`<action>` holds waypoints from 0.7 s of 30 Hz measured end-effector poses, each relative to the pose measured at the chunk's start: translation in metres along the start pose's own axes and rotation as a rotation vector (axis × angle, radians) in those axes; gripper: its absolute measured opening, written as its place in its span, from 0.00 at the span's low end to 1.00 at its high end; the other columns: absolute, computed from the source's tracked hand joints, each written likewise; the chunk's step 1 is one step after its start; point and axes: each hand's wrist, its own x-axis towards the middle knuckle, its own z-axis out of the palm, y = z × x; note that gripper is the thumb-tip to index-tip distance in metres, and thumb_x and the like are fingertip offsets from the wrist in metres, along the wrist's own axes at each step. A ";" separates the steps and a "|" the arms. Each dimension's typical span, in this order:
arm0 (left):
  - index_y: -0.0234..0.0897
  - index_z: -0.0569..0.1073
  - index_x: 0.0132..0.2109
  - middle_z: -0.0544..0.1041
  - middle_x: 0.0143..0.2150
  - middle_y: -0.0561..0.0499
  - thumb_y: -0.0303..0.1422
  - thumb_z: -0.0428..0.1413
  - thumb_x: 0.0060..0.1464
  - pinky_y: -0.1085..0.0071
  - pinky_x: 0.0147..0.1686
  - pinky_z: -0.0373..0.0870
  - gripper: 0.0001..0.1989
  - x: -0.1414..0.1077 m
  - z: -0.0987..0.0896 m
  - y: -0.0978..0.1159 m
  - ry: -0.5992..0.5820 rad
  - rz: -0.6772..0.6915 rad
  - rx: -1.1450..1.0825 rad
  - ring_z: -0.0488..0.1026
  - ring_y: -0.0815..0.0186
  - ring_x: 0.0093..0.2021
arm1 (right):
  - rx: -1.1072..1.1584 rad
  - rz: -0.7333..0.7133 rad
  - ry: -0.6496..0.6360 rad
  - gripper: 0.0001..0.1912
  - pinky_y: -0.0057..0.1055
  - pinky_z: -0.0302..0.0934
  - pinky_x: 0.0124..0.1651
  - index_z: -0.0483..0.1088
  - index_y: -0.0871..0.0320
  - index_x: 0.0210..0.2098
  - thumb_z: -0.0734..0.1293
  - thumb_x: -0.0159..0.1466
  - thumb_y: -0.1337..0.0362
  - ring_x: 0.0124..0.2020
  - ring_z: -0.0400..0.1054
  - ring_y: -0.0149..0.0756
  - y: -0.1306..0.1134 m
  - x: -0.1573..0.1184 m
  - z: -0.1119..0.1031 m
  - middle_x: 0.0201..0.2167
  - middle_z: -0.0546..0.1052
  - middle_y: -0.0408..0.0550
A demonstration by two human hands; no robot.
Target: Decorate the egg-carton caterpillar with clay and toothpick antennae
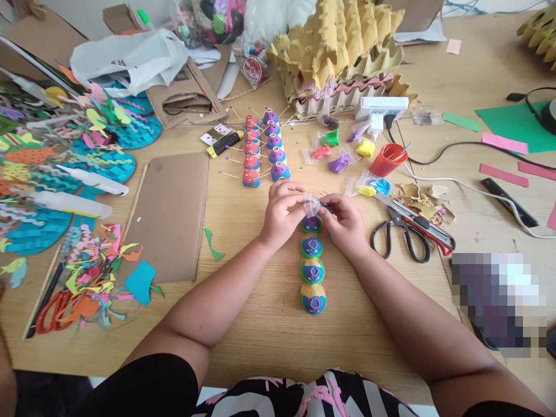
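Bag: small clear bag (311, 205), up between both sets of fingertips, right over the far end of the blue row.
Left hand (284, 211): thumb and fingertips pinched closed on the bag.
Right hand (346, 225): thumb and finger nipped together on a dark bit (325, 204) at the bag's edge; what it is, can't tell.
Blue row (312, 271): just under and nearer than the fingers; blue faces, green edges, red rings on, tan patches bare, no sticks visible. Part-done, by my reckoning!
Red row (251, 147), purple row (276, 155): beyond the fingers, leftward, sticks poking out; they look further along.
Yellow clay (365, 149): beyond the fingers, rightward, plenty left.
Scissors (397, 223): right of the fingers, lying untouched.
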 end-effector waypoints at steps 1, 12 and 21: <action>0.44 0.85 0.42 0.80 0.50 0.48 0.45 0.63 0.62 0.53 0.66 0.69 0.11 0.000 0.000 0.000 -0.007 -0.021 -0.008 0.73 0.60 0.58 | 0.010 0.017 0.006 0.17 0.36 0.69 0.43 0.74 0.52 0.42 0.72 0.65 0.45 0.36 0.71 0.34 0.000 0.000 0.000 0.37 0.79 0.45; 0.40 0.84 0.45 0.80 0.55 0.45 0.43 0.57 0.69 0.54 0.66 0.69 0.15 0.000 -0.001 0.004 -0.054 -0.061 0.003 0.72 0.59 0.61 | 0.088 0.088 0.075 0.22 0.37 0.68 0.42 0.74 0.51 0.43 0.73 0.62 0.41 0.35 0.70 0.33 0.003 0.001 0.000 0.38 0.78 0.45; 0.42 0.85 0.45 0.81 0.53 0.46 0.46 0.57 0.68 0.54 0.66 0.70 0.16 -0.001 0.000 0.003 0.015 -0.036 0.043 0.73 0.60 0.60 | 0.123 0.090 0.079 0.22 0.37 0.71 0.42 0.74 0.51 0.43 0.73 0.62 0.41 0.36 0.71 0.33 0.001 0.002 0.001 0.38 0.78 0.45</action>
